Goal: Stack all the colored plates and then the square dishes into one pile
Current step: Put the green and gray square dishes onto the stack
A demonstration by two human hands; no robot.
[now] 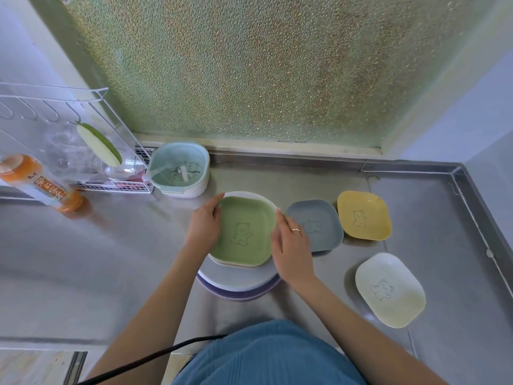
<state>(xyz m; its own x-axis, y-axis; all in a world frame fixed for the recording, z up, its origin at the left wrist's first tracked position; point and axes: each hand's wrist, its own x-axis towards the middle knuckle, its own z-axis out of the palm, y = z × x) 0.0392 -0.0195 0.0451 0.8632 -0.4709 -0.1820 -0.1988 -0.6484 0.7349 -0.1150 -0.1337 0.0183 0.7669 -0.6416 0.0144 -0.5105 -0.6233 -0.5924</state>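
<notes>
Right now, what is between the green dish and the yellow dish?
The head view shows the right hand beside the green dish, then the blue dish before the yellow dish.

a stainless steel counter [125, 259] with a raised rim along its back and right edges carries everything. at its middle sits a pile of round plates [238, 284], a purple one at the bottom touching the steel. just right of the pile lie a grey-blue square dish [319, 220] and a yellow square dish [363, 215], side by side; a cream square dish [390, 290] lies nearer, apart. at the back left stand a pale colander tub [180, 169], a wire rack [83, 151] and an orange bottle [41, 184]
</notes>
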